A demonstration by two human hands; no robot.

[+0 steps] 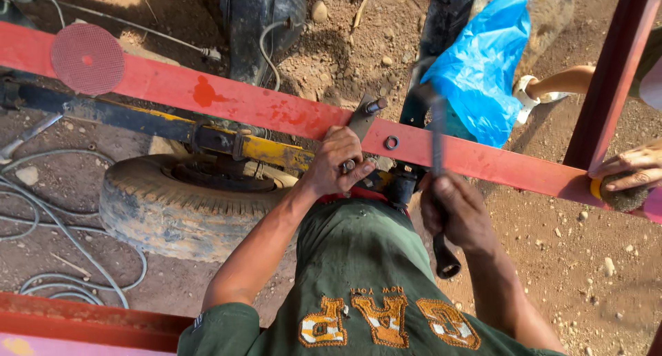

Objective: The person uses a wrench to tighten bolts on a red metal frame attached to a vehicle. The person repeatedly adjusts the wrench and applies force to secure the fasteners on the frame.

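My left hand (pixel 336 161) grips the near edge of a long red metal beam (pixel 227 101), its fingers closed on a bolt (pixel 349 166) under a small grey bracket plate (pixel 363 115) with a second bolt (pixel 376 106). My right hand (pixel 458 215) is shut on the dark handle of a long wrench or hammer (pixel 438 149) that rises across the beam, its head blurred. A metal washer (pixel 392 142) lies on the beam between my hands.
Another person's hand (pixel 631 170) rests on the beam at the right, holding a round dark scrubbing tool, beside a dark red upright post (pixel 610 73). Below lie a worn tyre (pixel 186 204), a yellow-black bar (pixel 165 125), grey cables (pixel 62 225), a blue plastic bag (pixel 483 66) and dirt ground.
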